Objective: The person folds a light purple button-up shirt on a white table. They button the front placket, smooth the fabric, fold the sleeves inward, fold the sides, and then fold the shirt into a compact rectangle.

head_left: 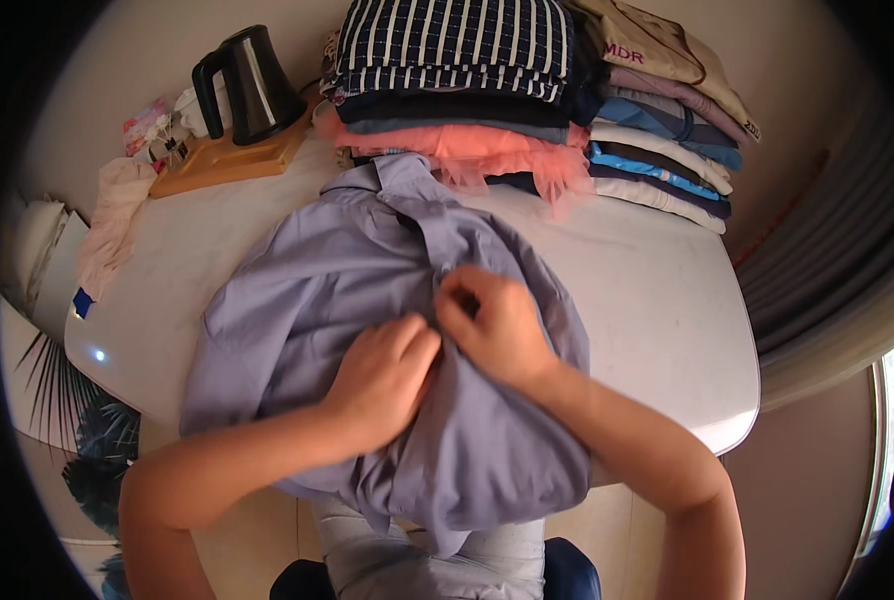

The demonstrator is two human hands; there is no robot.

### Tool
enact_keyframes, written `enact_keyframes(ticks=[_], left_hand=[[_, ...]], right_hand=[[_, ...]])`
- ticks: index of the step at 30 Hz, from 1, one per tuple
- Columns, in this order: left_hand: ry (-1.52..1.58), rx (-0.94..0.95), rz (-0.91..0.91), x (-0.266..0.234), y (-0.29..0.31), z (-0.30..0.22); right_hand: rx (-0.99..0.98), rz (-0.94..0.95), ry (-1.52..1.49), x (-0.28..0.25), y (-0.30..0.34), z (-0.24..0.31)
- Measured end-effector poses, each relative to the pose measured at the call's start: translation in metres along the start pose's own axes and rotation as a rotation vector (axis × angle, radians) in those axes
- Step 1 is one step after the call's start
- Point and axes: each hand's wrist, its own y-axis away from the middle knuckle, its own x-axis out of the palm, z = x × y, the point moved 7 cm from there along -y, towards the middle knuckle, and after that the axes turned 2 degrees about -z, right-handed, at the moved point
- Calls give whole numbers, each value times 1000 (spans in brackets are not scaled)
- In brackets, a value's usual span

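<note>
A grey-lavender button-up shirt (307,290) lies front side up on the white table, its collar toward the far side and its lower hem hanging over the near edge above my lap. My left hand (384,375) is closed on the front placket near the middle of the shirt. Just beyond it and to the right, my right hand (492,322) pinches the placket's edge, thumb and fingers curled together. Above my hands the upper placket lies partly turned over, with small buttons showing. The exact spot under my fingertips is hidden.
Folded clothes stand in two piles at the back: a striped-topped pile (452,50) over a coral tulle garment (447,145), and a second pile (667,150) to its right. A black kettle (252,90) sits on a wooden tray (227,165). A pale pink cloth (117,220) hangs over the left edge.
</note>
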Motion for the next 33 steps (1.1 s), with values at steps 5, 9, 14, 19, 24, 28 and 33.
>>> enact_keyframes(ticks=[5, 9, 14, 19, 24, 28, 33], left_hand=[[-77, 2, -180, 11, -65, 31], [35, -49, -305, 7, -62, 42], [591, -283, -330, -29, -61, 39], [1150, -428, -223, -52, -52, 20], [1184, -461, -188, -44, -47, 13], [1222, -447, -209, -41, -49, 12], [1232, -369, -275, -43, -48, 11]], right_hand=[[-39, -10, 7, -19, -53, -37], [109, -77, -179, -40, -37, -11], [326, -46, -623, -51, 0, -9], [165, -42, -576, -57, 9, 32], [67, -150, -440, -59, 15, 45], [-66, -199, -222, -63, 16, 52], [-133, -201, -192, -60, 15, 56]])
